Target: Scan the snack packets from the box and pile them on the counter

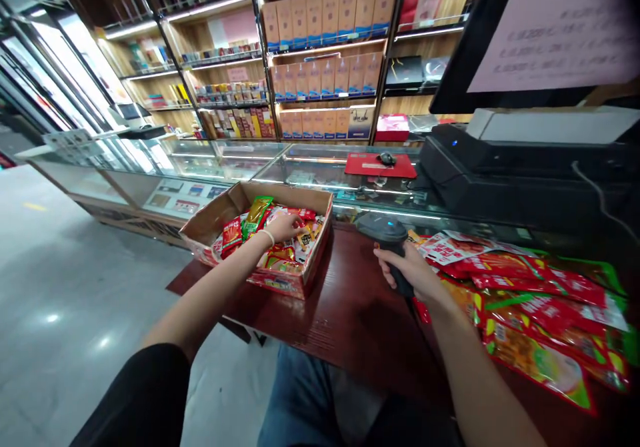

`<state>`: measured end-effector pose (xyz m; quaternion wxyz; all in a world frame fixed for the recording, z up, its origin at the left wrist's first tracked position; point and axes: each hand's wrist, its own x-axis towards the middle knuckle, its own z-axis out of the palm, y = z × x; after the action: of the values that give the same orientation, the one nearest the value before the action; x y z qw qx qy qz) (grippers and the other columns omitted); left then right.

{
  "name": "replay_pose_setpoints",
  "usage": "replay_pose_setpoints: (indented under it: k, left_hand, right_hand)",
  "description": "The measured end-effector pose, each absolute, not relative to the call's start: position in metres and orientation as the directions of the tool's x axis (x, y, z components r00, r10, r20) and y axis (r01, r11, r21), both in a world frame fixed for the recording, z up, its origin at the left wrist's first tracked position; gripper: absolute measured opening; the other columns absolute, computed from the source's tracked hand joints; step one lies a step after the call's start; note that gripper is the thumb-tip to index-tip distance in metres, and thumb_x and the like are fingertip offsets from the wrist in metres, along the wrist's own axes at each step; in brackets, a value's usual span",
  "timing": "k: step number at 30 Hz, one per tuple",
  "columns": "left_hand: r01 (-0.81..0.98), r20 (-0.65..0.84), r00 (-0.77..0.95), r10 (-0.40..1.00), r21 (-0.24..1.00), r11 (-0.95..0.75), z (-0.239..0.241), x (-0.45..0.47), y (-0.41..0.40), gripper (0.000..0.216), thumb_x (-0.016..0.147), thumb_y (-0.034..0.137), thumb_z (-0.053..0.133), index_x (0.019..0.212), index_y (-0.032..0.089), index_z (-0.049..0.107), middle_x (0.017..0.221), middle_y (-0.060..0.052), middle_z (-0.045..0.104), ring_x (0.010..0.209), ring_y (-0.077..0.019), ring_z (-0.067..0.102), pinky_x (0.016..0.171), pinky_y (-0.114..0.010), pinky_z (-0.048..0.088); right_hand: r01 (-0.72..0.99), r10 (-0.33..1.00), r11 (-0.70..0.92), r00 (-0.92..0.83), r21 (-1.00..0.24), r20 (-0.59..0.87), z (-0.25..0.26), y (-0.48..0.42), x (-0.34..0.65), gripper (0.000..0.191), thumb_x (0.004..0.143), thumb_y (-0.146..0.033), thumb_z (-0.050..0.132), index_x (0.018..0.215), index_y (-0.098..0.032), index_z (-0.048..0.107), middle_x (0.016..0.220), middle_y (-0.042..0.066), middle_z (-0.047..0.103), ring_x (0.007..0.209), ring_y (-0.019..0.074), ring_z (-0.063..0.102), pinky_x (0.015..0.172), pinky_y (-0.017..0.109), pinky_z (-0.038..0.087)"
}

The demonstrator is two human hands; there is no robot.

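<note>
My left hand (285, 227) is down in the open brown cardboard box (283, 283), fingers curled onto the red, yellow and green snack packets (257, 215) inside. I cannot tell whether they have closed on one. My right hand (407, 270) is wrapped tight around the grip of the dark grey handheld barcode scanner (385, 230), held upright over the dark red wooden counter (345, 313) just right of the box, its blue light lit. Beyond that hand, a loose spread of red and green packets (525, 300) covers the counter's right end. I judge that spread to be the part done. The box, with packets heaped across it, is what is left, and that looks like a good share.
</note>
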<state>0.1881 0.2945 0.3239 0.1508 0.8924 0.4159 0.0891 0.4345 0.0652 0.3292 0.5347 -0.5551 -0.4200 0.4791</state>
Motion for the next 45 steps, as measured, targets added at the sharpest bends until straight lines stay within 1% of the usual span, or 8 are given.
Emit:
replay_pose_setpoints:
  k: [5, 12, 16, 20, 25, 31, 39, 45]
  left_hand:
    - [0.686, -0.02, 0.683, 0.73, 0.359, -0.633, 0.303, 0.195, 0.293, 0.028, 0.073, 0.036, 0.069, 0.094, 0.017, 0.067, 0.097, -0.012, 0.072, 0.09, -0.0266, 0.065, 0.079, -0.03, 0.045]
    - [0.686, 0.012, 0.632, 0.775, 0.458, -0.566, 0.309, 0.196, 0.29, 0.01, 0.072, 0.027, 0.065, 0.07, 0.018, 0.061, 0.071, -0.005, 0.065, 0.075, -0.0225, 0.062, 0.074, -0.031, 0.045]
    - [0.466, 0.164, 0.409, 0.898, 0.808, -0.36, 0.328, 0.188, 0.291, 0.018, 0.075, 0.033, 0.066, 0.078, 0.018, 0.058, 0.074, -0.002, 0.063, 0.071, -0.0176, 0.061, 0.071, -0.031, 0.05]
    - [0.035, 0.045, 0.34, 0.939, 0.998, -0.061, 0.356, 0.194, 0.275, 0.025, 0.072, 0.027, 0.073, 0.082, 0.017, 0.053, 0.075, 0.0, 0.063, 0.064, -0.0107, 0.061, 0.069, -0.03, 0.055]
    - [-0.21, 0.009, 0.427, 0.904, 0.974, 0.089, 0.388, 0.229, 0.223, 0.026, 0.071, 0.017, 0.076, 0.074, 0.016, 0.05, 0.071, 0.0, 0.065, 0.065, -0.0102, 0.065, 0.074, -0.028, 0.058]
    - [-0.467, -0.016, 0.579, 0.815, 0.813, 0.348, 0.403, 0.28, 0.148, 0.013, 0.079, 0.013, 0.069, 0.08, 0.014, 0.056, 0.094, -0.007, 0.072, 0.087, -0.0134, 0.07, 0.092, -0.031, 0.055]
    - [-0.5, -0.101, 0.582, 0.807, 0.738, 0.453, 0.312, 0.352, 0.136, 0.014, 0.079, 0.012, 0.071, 0.089, 0.014, 0.061, 0.092, -0.005, 0.071, 0.086, -0.0138, 0.069, 0.099, -0.035, 0.05]
    - [-0.531, -0.134, 0.555, 0.821, 0.702, 0.474, 0.251, 0.366, 0.154, 0.016, 0.078, 0.016, 0.071, 0.088, 0.016, 0.059, 0.085, -0.003, 0.071, 0.079, -0.0126, 0.069, 0.091, -0.032, 0.052]
  right_hand:
    - [-0.042, 0.971, -0.117, 0.204, -0.992, -0.123, 0.313, 0.06, 0.439, 0.035, 0.075, -0.045, 0.074, 0.085, -0.02, 0.052, 0.051, -0.008, 0.051, 0.034, 0.0091, 0.045, 0.032, 0.021, 0.037]
    - [-0.058, 0.975, -0.089, 0.201, -0.994, -0.099, 0.306, 0.059, 0.446, 0.032, 0.078, -0.042, 0.072, 0.092, -0.02, 0.054, 0.053, -0.008, 0.051, 0.035, 0.0085, 0.045, 0.032, 0.02, 0.037]
    - [-0.074, 0.974, -0.067, 0.21, -0.995, -0.081, 0.306, 0.057, 0.45, 0.034, 0.077, -0.043, 0.072, 0.095, -0.02, 0.054, 0.053, -0.008, 0.051, 0.035, 0.0084, 0.045, 0.032, 0.019, 0.036]
    - [-0.103, 0.972, -0.03, 0.23, -0.994, -0.053, 0.307, 0.055, 0.457, 0.032, 0.077, -0.043, 0.072, 0.092, -0.021, 0.055, 0.053, -0.009, 0.051, 0.034, 0.0083, 0.045, 0.032, 0.02, 0.036]
    - [-0.13, 0.954, 0.027, 0.3, -0.991, -0.013, 0.313, 0.05, 0.469, 0.031, 0.077, -0.043, 0.072, 0.09, -0.021, 0.055, 0.052, -0.009, 0.05, 0.033, 0.0079, 0.044, 0.032, 0.019, 0.035]
    - [-0.16, 0.921, 0.043, 0.388, -0.986, -0.022, 0.319, 0.034, 0.497, 0.03, 0.075, -0.042, 0.074, 0.085, -0.022, 0.054, 0.053, -0.009, 0.05, 0.034, 0.0079, 0.044, 0.032, 0.02, 0.035]
    - [-0.122, 0.905, 0.034, 0.425, -0.992, -0.022, 0.311, 0.02, 0.528, 0.033, 0.075, -0.044, 0.075, 0.081, -0.022, 0.051, 0.052, -0.009, 0.05, 0.034, 0.0073, 0.042, 0.032, 0.02, 0.033]
    - [-0.179, 0.897, -0.003, 0.435, -0.984, -0.082, 0.292, 0.019, 0.527, 0.032, 0.076, -0.043, 0.073, 0.083, -0.022, 0.049, 0.053, -0.009, 0.05, 0.034, 0.0074, 0.042, 0.033, 0.021, 0.034]
